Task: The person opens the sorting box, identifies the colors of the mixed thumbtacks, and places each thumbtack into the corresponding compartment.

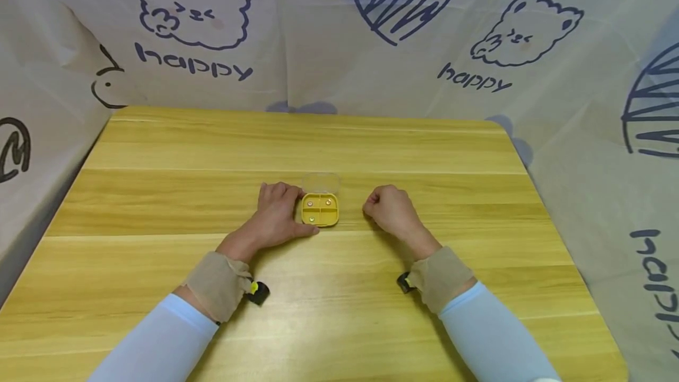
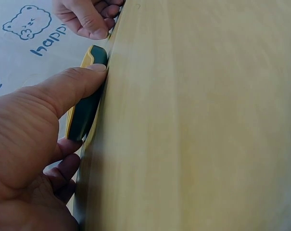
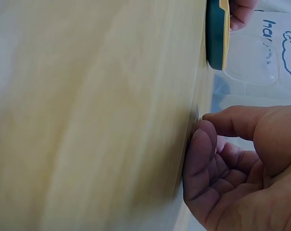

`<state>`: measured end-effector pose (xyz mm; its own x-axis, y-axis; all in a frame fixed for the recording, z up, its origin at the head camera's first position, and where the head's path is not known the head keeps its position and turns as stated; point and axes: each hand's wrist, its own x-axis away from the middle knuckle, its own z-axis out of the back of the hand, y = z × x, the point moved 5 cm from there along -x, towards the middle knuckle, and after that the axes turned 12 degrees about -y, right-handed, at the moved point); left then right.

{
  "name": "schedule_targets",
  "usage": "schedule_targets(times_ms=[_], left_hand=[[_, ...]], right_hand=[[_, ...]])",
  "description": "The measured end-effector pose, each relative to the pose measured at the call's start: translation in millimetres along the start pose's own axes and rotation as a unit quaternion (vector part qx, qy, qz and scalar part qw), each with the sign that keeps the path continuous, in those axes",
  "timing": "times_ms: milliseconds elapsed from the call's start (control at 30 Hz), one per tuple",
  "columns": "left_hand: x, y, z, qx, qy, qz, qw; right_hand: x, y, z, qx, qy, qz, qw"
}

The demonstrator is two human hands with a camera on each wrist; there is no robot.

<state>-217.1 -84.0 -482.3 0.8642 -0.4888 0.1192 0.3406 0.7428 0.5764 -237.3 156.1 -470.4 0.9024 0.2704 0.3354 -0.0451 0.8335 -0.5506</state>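
A small yellow pill box [image 1: 320, 210] stands open on the table, its clear lid [image 1: 320, 182] folded back. Three of its compartments each hold a tiny round shiny piece [image 1: 328, 202]; the front right one shows bare yellow. My left hand [image 1: 278, 214] grips the box from the left, thumb along the front wall and forefinger at the back corner. From low down, the left wrist view shows the dark green side [image 2: 86, 113] of the box under the thumb. To the right of the box, my right hand [image 1: 392, 211] pinches thumb and forefinger at the tabletop around something tiny, mostly hidden by the fingertips.
The wood-grain table [image 1: 329, 305] carries the box and both hands. White cloth [image 1: 318, 34] with blue drawings hangs behind and along both sides. A small black camera [image 1: 258, 292] is strapped at the left wrist, and another [image 1: 406, 282] at the right.
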Motion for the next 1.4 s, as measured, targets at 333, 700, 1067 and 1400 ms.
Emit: schedule_targets(times_ms=[333, 700, 1067, 1400], left_hand=[[0.4, 0.5, 0.7, 0.001, 0.000, 0.001, 1.0000], [0.8, 0.2, -0.6, -0.003, 0.003, 0.002, 1.0000], [0.1, 0.0, 0.0, -0.004, 0.004, 0.004, 1.0000], [0.7, -0.2, 0.0, -0.002, 0.006, 0.002, 1.0000]], right_hand=[[4, 5, 1, -0.134, 0.000, -0.007, 0.991], [3, 11, -18, -0.632, -0.042, 0.028, 0.773], [8, -4, -34, -0.856, -0.137, 0.077, 0.493], [10, -10, -36, -0.866, -0.161, 0.130, 0.456]])
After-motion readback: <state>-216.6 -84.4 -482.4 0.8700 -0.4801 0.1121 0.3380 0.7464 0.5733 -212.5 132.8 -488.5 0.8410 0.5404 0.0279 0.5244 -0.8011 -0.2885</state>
